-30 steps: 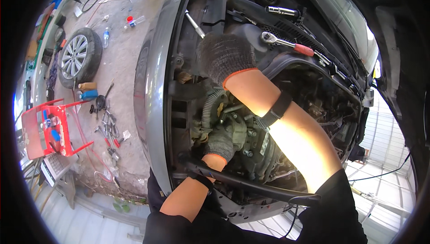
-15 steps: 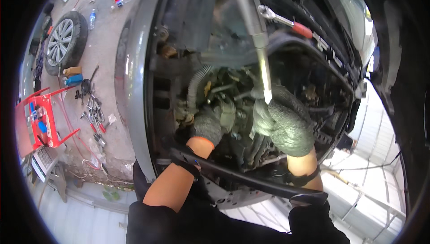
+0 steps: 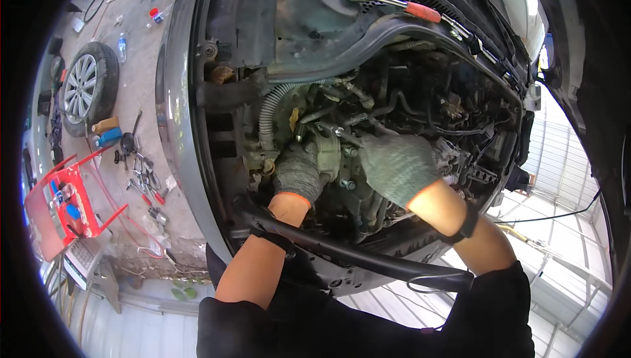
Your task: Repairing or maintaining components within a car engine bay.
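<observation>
My left hand [image 3: 297, 169], in a grey knit glove with orange cuff, reaches deep into the engine bay against a cast metal housing [image 3: 328, 154]; its fingertips are hidden. My right hand [image 3: 396, 164], gloved, is closed at the right of that housing on what looks like a metal tool [image 3: 348, 136], mostly hidden by the glove, whose end reaches the housing's top. A corrugated hose [image 3: 269, 111] curves left of my hands. Bolts [image 3: 350, 184] show below the housing. A red-handled ratchet [image 3: 420, 11] lies on the cowl above.
A dark bar [image 3: 355, 263] crosses under my forearms. The grey fender [image 3: 176, 128] runs along the left. On the floor lie a wheel [image 3: 89, 85], a bottle [image 3: 122, 48], scattered hand tools [image 3: 144, 180] and a red tool cart [image 3: 69, 200]. The raised hood [image 3: 585, 115] stands right.
My right hand has moved from the upper cowl down into the engine bay beside my left. The long metal piece that swung upright half a second ago no longer shows so. The view has shifted.
</observation>
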`<state>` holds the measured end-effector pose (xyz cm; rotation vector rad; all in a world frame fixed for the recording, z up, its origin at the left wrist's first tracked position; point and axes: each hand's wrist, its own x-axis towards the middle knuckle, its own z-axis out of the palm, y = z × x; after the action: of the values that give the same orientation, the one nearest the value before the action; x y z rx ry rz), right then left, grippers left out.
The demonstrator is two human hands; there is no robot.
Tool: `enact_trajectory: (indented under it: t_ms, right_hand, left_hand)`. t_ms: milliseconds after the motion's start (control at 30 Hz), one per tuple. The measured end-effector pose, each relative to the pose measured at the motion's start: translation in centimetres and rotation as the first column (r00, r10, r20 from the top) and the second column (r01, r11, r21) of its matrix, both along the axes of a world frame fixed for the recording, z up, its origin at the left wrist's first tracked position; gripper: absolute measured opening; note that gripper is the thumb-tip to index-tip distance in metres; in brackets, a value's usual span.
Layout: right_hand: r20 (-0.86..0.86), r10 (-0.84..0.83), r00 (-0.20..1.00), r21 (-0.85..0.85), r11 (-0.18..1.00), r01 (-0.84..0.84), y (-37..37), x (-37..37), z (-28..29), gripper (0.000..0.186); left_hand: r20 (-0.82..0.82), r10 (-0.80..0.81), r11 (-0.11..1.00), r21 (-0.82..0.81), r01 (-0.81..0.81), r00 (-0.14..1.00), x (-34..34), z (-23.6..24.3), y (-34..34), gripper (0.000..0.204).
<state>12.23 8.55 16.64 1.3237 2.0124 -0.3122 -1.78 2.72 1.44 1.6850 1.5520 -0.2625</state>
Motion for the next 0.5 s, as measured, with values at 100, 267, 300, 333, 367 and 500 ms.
enact_trajectory:
  t_ms: [100,267,300,333,367,500]
  right_hand:
    - [-0.057,0.03,0.998,0.037,0.999,-0.028,0.6,-1.8,-1.8,0.019]
    - [0.02,0.045,0.999,-0.092,0.995,-0.043,0.8,-5.6,-0.9,0.021]
    - [0.068,0.045,0.997,-0.138,0.99,-0.036,1.3,-6.2,-0.8,0.021]
    - [0.117,0.047,0.992,-0.183,0.983,-0.025,1.6,-6.7,-0.9,0.021]
    - [0.12,0.049,0.992,-0.187,0.982,-0.025,2.0,-6.9,-1.1,0.021]
    - [0.116,0.088,0.989,-0.193,0.979,-0.065,2.1,-5.6,-3.2,0.02]
  left_hand:
    - [0.044,0.036,0.999,-0.014,-0.035,0.998,0.0,-0.3,-0.3,0.092]
    - [0.112,0.097,0.994,0.029,-0.101,0.989,0.2,-1.7,-1.1,0.093]
    - [0.115,0.1,0.994,0.025,-0.103,0.988,0.0,-1.5,-0.9,0.093]
    - [0.137,0.099,0.995,-0.006,-0.099,0.986,-0.2,-1.3,-0.7,0.093]
    - [0.159,0.098,0.995,-0.037,-0.094,0.982,-0.4,-1.2,-0.6,0.093]
    - [0.184,0.112,0.992,0.036,-0.12,0.977,-0.1,-2.4,-1.2,0.094]
